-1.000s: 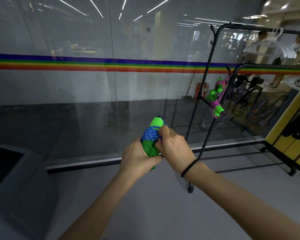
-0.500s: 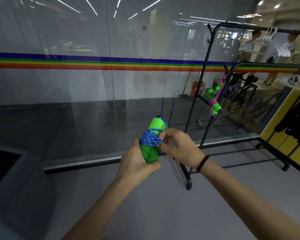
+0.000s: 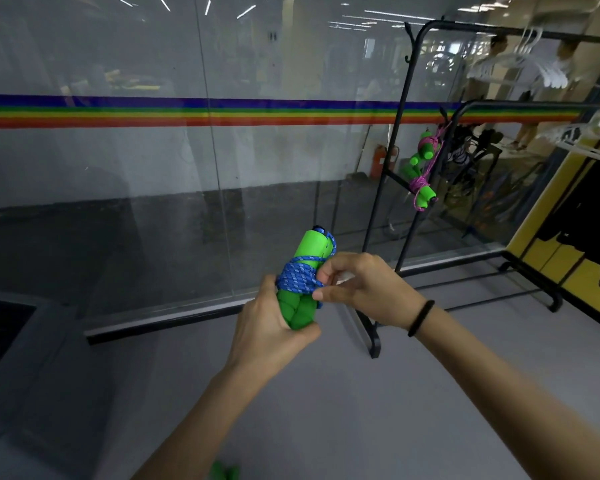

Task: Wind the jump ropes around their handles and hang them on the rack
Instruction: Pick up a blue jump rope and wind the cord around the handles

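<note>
Two green foam handles sat bundled side by side in the left hand, which was closed round their lower ends, thumb across the front. Blue rope was coiled tight round the middle of the pair, just above that hand's fingers. Right hand was at the coil's right side, thumb and fingertips pinched on a bit of rope, probably tucking the loose end under the wraps; the end itself was hidden by the fingers.

Handling, as a guess: bundle looked light, foam soft and grippy, dented a little under the squeeze. Rope was a thin braided cord, limp, likely to slip loose if the tuck wasn't snug. Best hold looked like the bare foam below the coil, where the left hand already was; grabbing the coil itself could shift the wraps. One strand ran up past the top cap, near the right hand's knuckles, possibly the loop for hanging.

Rack stood beyond and to the right of the right hand, well apart. Pink-roped bundle with green handles already hung on it. More green showed at the bottom edge below the left arm, too cropped to tell what it was.

Winding looked almost done; hanging not yet done.
</note>
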The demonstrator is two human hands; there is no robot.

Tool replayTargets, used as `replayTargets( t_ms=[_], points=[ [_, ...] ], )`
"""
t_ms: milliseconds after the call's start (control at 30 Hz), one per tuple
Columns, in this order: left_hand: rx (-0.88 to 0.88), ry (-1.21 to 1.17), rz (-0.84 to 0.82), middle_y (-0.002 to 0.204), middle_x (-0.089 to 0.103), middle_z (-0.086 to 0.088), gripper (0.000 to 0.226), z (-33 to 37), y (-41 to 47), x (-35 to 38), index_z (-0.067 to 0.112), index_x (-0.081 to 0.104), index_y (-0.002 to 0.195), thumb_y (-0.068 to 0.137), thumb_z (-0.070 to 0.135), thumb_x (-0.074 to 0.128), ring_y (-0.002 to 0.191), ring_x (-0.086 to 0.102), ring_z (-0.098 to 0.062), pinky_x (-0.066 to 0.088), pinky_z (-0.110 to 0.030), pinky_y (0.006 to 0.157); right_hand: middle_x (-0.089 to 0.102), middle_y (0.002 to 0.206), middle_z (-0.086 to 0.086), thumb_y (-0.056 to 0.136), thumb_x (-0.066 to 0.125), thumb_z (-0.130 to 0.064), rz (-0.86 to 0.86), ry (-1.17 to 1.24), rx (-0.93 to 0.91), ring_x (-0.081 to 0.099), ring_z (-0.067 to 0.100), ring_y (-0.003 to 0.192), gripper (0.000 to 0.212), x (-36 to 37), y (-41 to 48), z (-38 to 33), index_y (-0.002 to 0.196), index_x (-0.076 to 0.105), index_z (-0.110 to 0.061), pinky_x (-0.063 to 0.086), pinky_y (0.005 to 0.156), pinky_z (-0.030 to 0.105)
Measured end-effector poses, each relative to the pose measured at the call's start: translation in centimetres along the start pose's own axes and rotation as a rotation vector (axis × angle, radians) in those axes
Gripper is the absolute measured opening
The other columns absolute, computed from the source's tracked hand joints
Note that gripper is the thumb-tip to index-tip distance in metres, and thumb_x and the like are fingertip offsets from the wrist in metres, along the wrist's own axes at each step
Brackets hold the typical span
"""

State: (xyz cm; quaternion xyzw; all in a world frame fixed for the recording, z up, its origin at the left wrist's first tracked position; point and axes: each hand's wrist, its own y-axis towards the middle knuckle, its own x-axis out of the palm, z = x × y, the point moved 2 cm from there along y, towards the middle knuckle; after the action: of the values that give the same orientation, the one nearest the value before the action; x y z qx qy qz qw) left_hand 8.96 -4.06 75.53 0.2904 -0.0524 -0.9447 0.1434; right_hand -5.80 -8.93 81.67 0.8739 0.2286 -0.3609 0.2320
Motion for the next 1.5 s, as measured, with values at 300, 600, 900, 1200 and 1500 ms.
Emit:
replayTargets(
  t_ms=[300, 600, 900, 1200, 1500],
  points=[
    [-0.051, -0.053, -0.047, 0.071, 0.064, 0.006, 0.045, -1.0, -1.8, -0.7, 0.030, 0.050, 0.091, 0.052, 0.031, 0.071, 0.065, 0.064, -0.014, 0.055, -0.036, 0.058, 0.057, 0.072, 0.002, 0.079, 0.065, -0.026, 0.060, -0.403, -0.197, 0.045, 0.013, 0.064, 0.021, 1.7, -0.7, -1.2, 0.079, 0.058, -0.006, 0.030, 0.059, 0.018],
    [-0.065, -0.108, -0.115, 0.069, 0.065, 0.003, 0.044, -1.9, -3.7, -1.0, 0.029, 0.051, 0.088, 0.048, 0.032, 0.071, 0.060, 0.064, -0.018, 0.056, -0.044, 0.055, 0.055, 0.070, -0.007, 0.078, 0.070, -0.024, -0.085, -0.225, -0.063, 0.050, -0.002, 0.059, 0.016, 2.0, -1.9, -2.0, 0.074, 0.055, -0.020, 0.041, 0.059, 0.008],
    [0.006, -0.196, -0.260, 0.071, 0.069, 0.002, 0.045, -0.7, -5.4, -1.8, 0.027, 0.054, 0.090, 0.050, 0.030, 0.074, 0.055, 0.066, -0.014, 0.056, -0.037, 0.053, 0.059, 0.076, -0.008, 0.084, 0.064, -0.020, -0.114, -0.176, -0.062, 0.052, -0.009, 0.063, 0.014, 0.4, -4.8, -2.8, 0.092, 0.063, -0.008, 0.039, 0.060, 0.003],
    [-0.051, -0.179, -0.221, 0.066, 0.068, 0.002, 0.042, 1.0, -5.7, -0.3, 0.028, 0.052, 0.086, 0.047, 0.039, 0.065, 0.059, 0.067, -0.017, 0.057, -0.041, 0.060, 0.057, 0.097, 0.015, 0.087, 0.042, -0.013, 0.109, -0.549, 0.094, 0.056, 0.038, 0.080, 0.018, 1.6, -6.4, -4.3, 0.101, 0.046, -0.003, 0.046, 0.070, 0.044],
    [-0.027, -0.134, -0.097, 0.068, 0.064, 0.003, 0.042, 1.3, -4.8, -1.2, 0.029, 0.048, 0.088, 0.053, 0.032, 0.071, 0.064, 0.063, -0.018, 0.052, -0.035, 0.057, 0.062, 0.071, 0.008, 0.087, 0.060, -0.014, 0.166, 0.033, 0.254, 0.063, 0.021, 0.062, 0.007, 0.7, -5.3, -3.9, 0.081, 0.057, -0.011, 0.056, 0.066, 0.031]
  ],
)
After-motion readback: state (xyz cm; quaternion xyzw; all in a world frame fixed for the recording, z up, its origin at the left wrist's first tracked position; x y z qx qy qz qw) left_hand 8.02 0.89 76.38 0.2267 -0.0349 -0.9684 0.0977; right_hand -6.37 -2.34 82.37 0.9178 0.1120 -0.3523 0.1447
